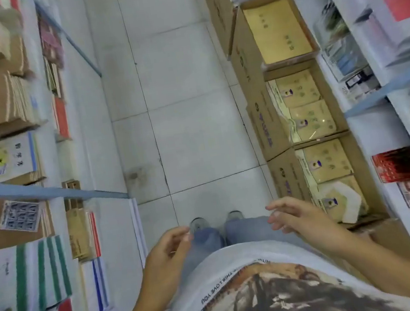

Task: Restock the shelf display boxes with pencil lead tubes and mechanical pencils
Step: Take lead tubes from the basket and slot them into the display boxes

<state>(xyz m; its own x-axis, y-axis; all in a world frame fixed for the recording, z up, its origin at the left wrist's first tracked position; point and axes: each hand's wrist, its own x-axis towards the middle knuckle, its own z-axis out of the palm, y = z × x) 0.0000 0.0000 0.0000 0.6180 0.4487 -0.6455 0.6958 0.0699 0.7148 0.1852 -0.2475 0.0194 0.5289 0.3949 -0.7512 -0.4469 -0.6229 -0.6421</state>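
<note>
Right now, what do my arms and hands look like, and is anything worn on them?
Both forearms are bare to the frame edge: no sleeves, gloves or watch show. The left hand and right hand wear nothing that shows, though blur could hide a ring. Between the arms is a white T-shirt with a brown printed picture and black lettering.

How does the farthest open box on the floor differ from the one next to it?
The farthest box holds one plain tan stack; the next box holds two printed packs. The farthest box has red side print; the next box, purple. Both are open brown cardboard.
</note>
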